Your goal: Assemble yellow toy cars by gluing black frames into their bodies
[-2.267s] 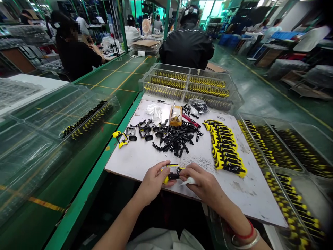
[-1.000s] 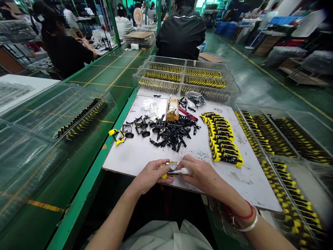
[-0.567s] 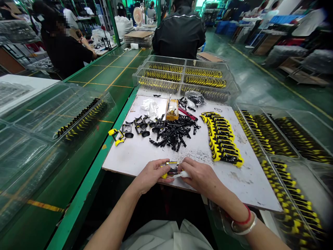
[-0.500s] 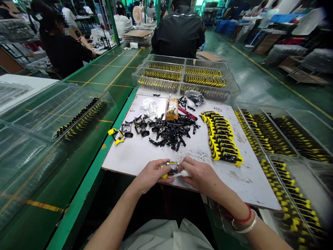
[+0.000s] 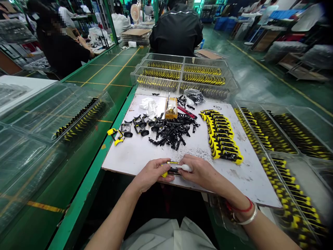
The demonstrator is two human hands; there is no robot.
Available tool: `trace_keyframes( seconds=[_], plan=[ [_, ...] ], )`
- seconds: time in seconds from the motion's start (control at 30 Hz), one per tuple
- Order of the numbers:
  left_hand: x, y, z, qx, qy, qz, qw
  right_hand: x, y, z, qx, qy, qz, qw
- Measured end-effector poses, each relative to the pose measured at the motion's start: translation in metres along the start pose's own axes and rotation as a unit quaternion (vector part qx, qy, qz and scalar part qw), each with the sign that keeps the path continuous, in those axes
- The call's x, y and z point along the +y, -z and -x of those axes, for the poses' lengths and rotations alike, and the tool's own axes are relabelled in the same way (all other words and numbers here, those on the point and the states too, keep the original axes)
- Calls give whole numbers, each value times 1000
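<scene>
Near the front edge of the white board (image 5: 125, 158), my left hand (image 5: 153, 173) is closed around a small yellow-and-black plastic frame (image 5: 164, 173). My right hand (image 5: 200, 172) pinches a small white bottle with a thin tip (image 5: 185, 167), its tip pointing left across the frame. Fingers hide part of the frame. Beyond my hands lies a loose heap of small black plastic strips (image 5: 174, 132). To the right stands a row of yellow-and-black assembled pieces (image 5: 221, 135). One yellow frame (image 5: 116, 136) and several black frames (image 5: 140, 125) lie at the left.
Clear plastic trays with yellow-and-black parts stand at the far side (image 5: 183, 74), right (image 5: 283, 156) and left (image 5: 78, 118). An amber box (image 5: 171, 108), a white cloth (image 5: 149, 106) and a red tool (image 5: 186, 111) rest on the board. Co-workers sit ahead (image 5: 177, 31) and left (image 5: 59, 45).
My right hand has tilted the white bottle and raised its tip from the frame's near edge to lie over its middle. The left hand keeps its hold.
</scene>
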State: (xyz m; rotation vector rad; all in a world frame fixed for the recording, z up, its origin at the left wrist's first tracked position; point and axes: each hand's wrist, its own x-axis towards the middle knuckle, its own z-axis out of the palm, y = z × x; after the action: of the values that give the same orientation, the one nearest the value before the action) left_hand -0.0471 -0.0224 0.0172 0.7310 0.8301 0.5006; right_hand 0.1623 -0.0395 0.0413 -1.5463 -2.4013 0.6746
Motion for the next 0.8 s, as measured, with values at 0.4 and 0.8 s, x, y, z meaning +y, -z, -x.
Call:
trace_keyframes(
  seconds=[0.4,0.8],
  plan=[
    [0,2,0,7,-4,18,1000,-9,-6,11,27,22,106,994],
    [0,-3,3,41,-10,-1,999,2,1,8,81,-26,-119,989]
  ],
)
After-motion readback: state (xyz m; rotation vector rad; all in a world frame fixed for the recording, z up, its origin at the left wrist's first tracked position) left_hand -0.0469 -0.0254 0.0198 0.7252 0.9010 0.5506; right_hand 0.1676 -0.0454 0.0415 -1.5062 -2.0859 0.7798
